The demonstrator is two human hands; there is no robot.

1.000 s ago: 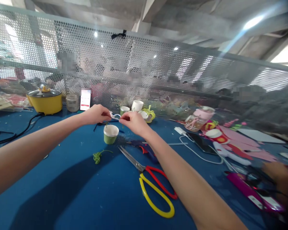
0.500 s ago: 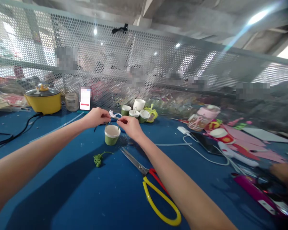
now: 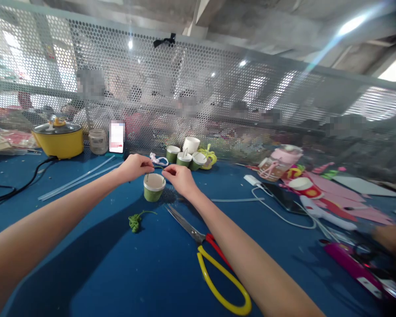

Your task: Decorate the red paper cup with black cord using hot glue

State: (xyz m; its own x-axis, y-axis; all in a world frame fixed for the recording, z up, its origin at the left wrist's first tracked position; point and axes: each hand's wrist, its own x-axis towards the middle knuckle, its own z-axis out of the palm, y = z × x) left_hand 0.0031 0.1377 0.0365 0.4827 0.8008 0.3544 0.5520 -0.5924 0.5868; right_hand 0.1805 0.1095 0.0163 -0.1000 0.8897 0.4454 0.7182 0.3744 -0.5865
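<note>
A blue desk (image 3: pixel 95 264) runs up to a perforated metal screen (image 3: pixel 218 88), with people at work behind it, too blurred to tell more. Near the middle of the desk stands a small green cup (image 3: pixel 154 187) with a white inside. Both hands meet just above its rim: the left hand (image 3: pixel 136 167) sits over the cup's left edge and the right hand (image 3: pixel 180 178) over its right edge, each grip pinched narrow on an end of a thin green cord (image 3: pixel 155 167) that spans the cup's mouth (one end seems to dip toward the inside at the left, though it is too fine to be sure).

In front of the cup, toward the person, a knotted bit of green cord (image 3: pixel 135 221) lies on the desk, and to its right are scissors (image 3: pixel 214 259) with yellow and red handles, partly under the right forearm. Behind the hands is a cluster of more small cups (image 3: pixel 185 156). Far left stand a yellow pot (image 3: pixel 59 140) with a lid, a glass jar (image 3: pixel 98 141) and an upright phone (image 3: pixel 116 137). To the right lie a white cable (image 3: pixel 277 213) and pink paper pieces (image 3: pixel 333 193).
</note>
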